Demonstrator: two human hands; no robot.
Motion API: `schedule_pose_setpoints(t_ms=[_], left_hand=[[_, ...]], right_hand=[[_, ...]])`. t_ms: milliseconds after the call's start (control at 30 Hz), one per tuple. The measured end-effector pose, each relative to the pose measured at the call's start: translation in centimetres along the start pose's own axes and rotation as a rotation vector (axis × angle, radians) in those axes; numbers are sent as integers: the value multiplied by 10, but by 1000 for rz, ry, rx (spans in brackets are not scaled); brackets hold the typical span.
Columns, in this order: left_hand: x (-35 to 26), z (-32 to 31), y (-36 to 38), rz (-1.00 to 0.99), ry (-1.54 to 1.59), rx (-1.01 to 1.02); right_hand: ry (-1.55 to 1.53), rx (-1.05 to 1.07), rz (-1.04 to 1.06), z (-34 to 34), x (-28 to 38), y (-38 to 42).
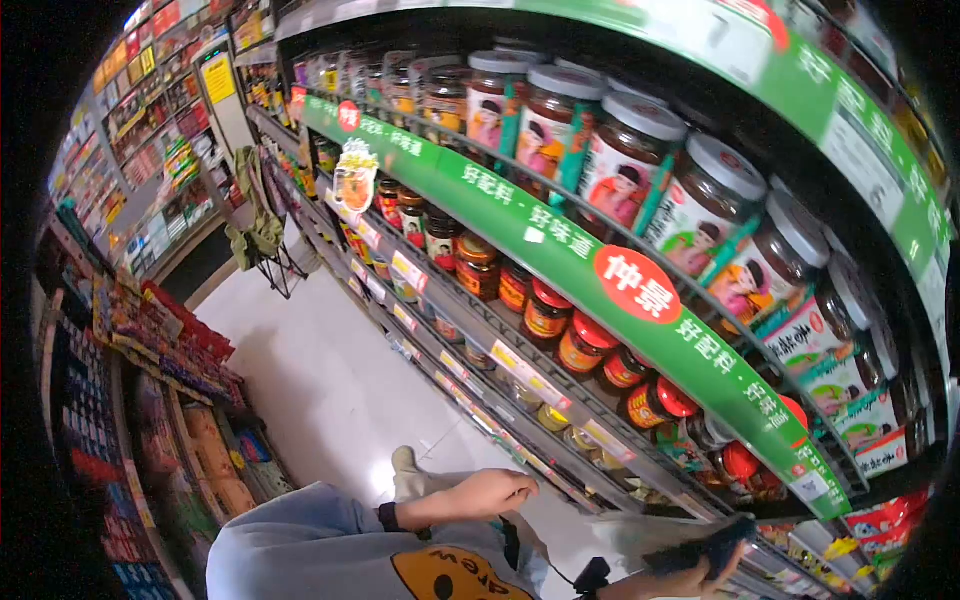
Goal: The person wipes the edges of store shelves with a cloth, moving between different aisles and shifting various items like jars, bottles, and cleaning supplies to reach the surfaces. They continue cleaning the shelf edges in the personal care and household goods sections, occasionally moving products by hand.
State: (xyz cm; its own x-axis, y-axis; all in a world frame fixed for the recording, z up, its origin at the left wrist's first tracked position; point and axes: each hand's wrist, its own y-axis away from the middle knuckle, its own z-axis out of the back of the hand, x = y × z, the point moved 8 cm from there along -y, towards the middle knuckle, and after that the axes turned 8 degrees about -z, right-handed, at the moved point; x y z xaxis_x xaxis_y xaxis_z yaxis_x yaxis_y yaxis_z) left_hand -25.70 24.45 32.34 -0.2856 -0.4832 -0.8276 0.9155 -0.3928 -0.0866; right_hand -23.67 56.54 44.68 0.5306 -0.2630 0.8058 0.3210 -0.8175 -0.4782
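My left hand (497,494) is loosely closed in front of my body, fingers curled, with nothing showing in it. A dark band (388,517) circles its wrist. At the lower right, my right hand (690,580) is wrapped around a dark, flat, phone-like object (708,548), blurred by motion. That hand is close to the lower shelves. Above it, jars with red lids (590,340) line one shelf, and larger jars with silver lids (640,135) fill the shelf over them.
Green shelf strips (520,215) with white lettering run along the shelf fronts on my right. Packaged goods (165,340) fill low shelves across the aisle. A folding chair with a green jacket (260,225) stands farther down the pale floor (310,370).
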Motion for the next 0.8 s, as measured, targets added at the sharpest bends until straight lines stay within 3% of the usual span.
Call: schedule_pose_setpoints(t_ms=[100, 167, 233, 333, 500, 567, 633, 700, 800], left_hand=[[1, 18, 4, -39, -8, -75], [-2, 33, 4, -86, -5, -142], [-3, 47, 12, -83, -20, -156], [12, 65, 29, -54, 2, -210], [46, 92, 73, 111, 21, -241], [60, 112, 90, 201, 9, -301], [61, 134, 103, 167, 58, -351], [74, 152, 119, 316, 22, -350], [96, 172, 139, 317, 52, -447]], right_hand=[[-44, 17, 178, -49, 49, 0], [81, 42, 421, -78, 78, 5], [267, 85, 240, -110, 88, 17], [52, 202, 166, -158, 96, 50], [68, 637, 442, -232, 132, 113], [-2, 719, 342, -258, 140, 135], [-18, 776, 362, -290, 160, 159], [115, 828, 507, -321, 182, 184], [159, 831, 636, -349, 202, 214]])
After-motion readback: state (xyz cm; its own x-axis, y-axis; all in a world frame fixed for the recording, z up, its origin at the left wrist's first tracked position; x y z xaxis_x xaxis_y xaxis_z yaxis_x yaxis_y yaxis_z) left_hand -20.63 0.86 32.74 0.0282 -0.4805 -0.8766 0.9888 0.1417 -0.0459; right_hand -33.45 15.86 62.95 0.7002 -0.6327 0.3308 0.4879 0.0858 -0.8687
